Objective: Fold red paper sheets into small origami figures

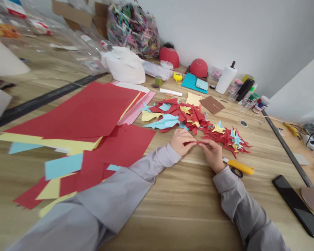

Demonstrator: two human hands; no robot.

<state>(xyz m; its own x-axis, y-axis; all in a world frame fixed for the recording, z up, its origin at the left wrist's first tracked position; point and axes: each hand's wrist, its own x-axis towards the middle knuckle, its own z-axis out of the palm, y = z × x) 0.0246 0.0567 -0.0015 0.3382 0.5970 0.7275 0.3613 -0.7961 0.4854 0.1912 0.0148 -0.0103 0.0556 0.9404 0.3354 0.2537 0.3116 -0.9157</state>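
Observation:
My left hand [181, 142] and my right hand [211, 152] meet fingertip to fingertip above the wooden table. Between them they pinch a small piece of red paper [198, 142], mostly covered by the fingers. Just beyond the hands lies a heap of folded red, blue and yellow paper pieces [172, 113]. A second cluster of folded star-like shapes [234, 139] sits to the right. Large red sheets [94, 108] and smaller coloured pieces, one of them blue [63, 166], spread out on the left.
A yellow cutter [240, 166] lies by my right wrist, partly over black scissor handles [236, 172]. Farther right is a black phone [295, 205]. Along the back stand a stuffed plastic bag [133, 29], red domed objects [199, 67], a white roll [226, 79] and small bottles.

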